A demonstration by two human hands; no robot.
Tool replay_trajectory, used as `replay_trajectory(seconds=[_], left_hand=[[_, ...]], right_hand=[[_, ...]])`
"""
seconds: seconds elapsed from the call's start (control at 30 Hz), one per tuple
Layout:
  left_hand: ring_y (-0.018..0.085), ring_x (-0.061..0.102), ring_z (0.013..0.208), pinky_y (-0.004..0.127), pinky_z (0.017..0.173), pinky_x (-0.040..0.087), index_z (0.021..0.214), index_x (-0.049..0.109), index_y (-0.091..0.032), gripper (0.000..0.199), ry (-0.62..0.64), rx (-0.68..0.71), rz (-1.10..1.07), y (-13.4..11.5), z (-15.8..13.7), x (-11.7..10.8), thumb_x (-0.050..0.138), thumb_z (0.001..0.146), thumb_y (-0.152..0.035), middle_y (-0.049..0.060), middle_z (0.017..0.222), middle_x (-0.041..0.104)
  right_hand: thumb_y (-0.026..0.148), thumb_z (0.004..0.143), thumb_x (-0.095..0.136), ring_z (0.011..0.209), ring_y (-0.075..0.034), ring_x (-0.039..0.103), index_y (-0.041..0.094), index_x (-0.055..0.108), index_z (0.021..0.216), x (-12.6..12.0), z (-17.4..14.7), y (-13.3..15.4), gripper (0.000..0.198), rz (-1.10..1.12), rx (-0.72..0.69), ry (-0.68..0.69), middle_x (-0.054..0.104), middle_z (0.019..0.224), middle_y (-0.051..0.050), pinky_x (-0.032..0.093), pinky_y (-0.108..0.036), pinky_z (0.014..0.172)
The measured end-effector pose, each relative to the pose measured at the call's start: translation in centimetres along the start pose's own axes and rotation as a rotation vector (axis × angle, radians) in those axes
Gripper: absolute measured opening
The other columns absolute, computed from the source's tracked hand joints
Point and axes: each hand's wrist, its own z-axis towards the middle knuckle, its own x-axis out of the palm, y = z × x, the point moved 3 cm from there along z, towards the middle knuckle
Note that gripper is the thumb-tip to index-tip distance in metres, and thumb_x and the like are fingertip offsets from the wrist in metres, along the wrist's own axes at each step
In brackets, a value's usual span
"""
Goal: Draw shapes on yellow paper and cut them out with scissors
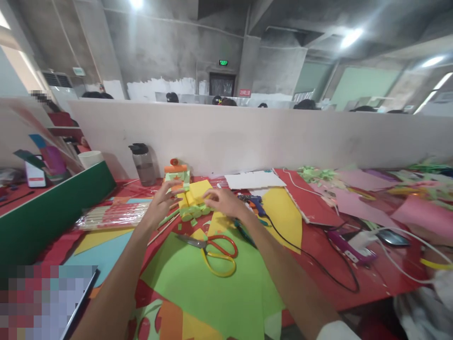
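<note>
Red table [382, 278] is carrying everything. Green sheet [198, 297] is lying nearest the wearer; scissors [203, 244] are resting on it, blades pointing left. Yellow model [184, 202] is sitting beyond them, between both hands, green discs facing the wearer; can't tell its long axis. Left hand [163, 204] is spreading its fingers at its left, contact unclear. Right hand [224, 200] is curling its fingers at its right edge; can't tell if pinching.

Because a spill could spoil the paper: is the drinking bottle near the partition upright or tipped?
Upright: the bottle stands with its base down on the red table and its dark lid on top.
</note>
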Motion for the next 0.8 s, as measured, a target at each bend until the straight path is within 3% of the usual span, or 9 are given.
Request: replay_trajectory(seconds=[0.1, 0.17, 0.27, 0.33, 0.53, 0.73, 0.8], left_hand=[[0.024, 0.065, 0.108, 0.039, 0.091, 0.054, 0.118, 0.058, -0.026, 0.040, -0.030, -0.040, 0.070, -0.3, -0.1, -0.1, 0.058, 0.079, -0.025, 0.007, 0.139, 0.053], [0.022, 0.067, 0.100, 0.038, 0.088, 0.055, 0.119, 0.058, -0.026, 0.038, -0.038, -0.054, 0.105, -0.3, -0.1, 0.0, 0.059, 0.082, -0.030, 0.006, 0.135, 0.055], [0.021, 0.067, 0.096, 0.037, 0.087, 0.054, 0.118, 0.059, -0.025, 0.038, -0.050, -0.072, 0.111, -0.3, -0.1, 0.1, 0.061, 0.081, -0.034, 0.006, 0.130, 0.057], [0.022, 0.068, 0.095, 0.038, 0.087, 0.054, 0.116, 0.060, -0.024, 0.038, -0.062, -0.088, 0.102, -0.2, -0.1, 0.2, 0.064, 0.080, -0.035, 0.006, 0.125, 0.060], [0.021, 0.069, 0.090, 0.038, 0.085, 0.055, 0.114, 0.061, -0.023, 0.038, -0.056, -0.100, 0.125, -0.4, -0.1, 0.2, 0.065, 0.079, -0.038, 0.006, 0.120, 0.063], [0.021, 0.068, 0.089, 0.038, 0.083, 0.053, 0.114, 0.061, -0.024, 0.035, -0.016, -0.065, 0.157, -0.4, 0.0, 0.4, 0.063, 0.081, -0.036, 0.007, 0.123, 0.061], [0.020, 0.068, 0.087, 0.037, 0.081, 0.053, 0.112, 0.061, -0.023, 0.033, -0.012, -0.055, 0.175, -0.2, 0.0, 0.4, 0.062, 0.082, -0.036, 0.007, 0.124, 0.061]], right_hand=[[0.037, 0.092, 0.062, 0.095, -0.018, 0.070, 0.028, 0.063, 0.123, -5.1, -1.8, -3.9, 0.032, -0.221, 0.212, -0.036, 0.074, 0.112, -0.003, 0.049, -0.024, 0.076], [0.029, 0.090, 0.063, 0.102, -0.024, 0.068, 0.022, 0.055, 0.134, -7.6, -3.7, -6.9, 0.045, -0.345, 0.367, -0.080, 0.071, 0.118, -0.011, 0.048, -0.028, 0.080], [0.015, 0.081, 0.066, 0.116, -0.034, 0.061, 0.010, 0.047, 0.141, -9.1, -6.6, -11.0, 0.064, -0.520, 0.594, -0.105, 0.062, 0.128, -0.025, 0.046, -0.037, 0.086], [0.013, 0.076, 0.068, 0.114, -0.035, 0.062, 0.011, 0.045, 0.142, -8.7, -8.0, -12.8, 0.070, -0.572, 0.688, -0.052, 0.063, 0.127, -0.024, 0.047, -0.036, 0.085], [0.010, 0.085, 0.051, 0.117, -0.030, 0.060, 0.015, 0.052, 0.134, -7.1, -8.7, -14.4, 0.049, -0.639, 0.713, -0.013, 0.064, 0.126, -0.020, 0.045, -0.035, 0.086], [0.002, 0.081, 0.052, 0.114, -0.026, 0.063, 0.018, 0.054, 0.136, -7.9, -8.9, -15.7, 0.057, -0.649, 0.733, -0.035, 0.065, 0.127, -0.017, 0.045, -0.031, 0.085], [0.004, 0.084, 0.050, 0.111, -0.026, 0.065, 0.017, 0.059, 0.132, -8.4, -9.1, -15.9, 0.051, -0.651, 0.734, -0.068, 0.067, 0.124, -0.017, 0.045, -0.030, 0.084]])
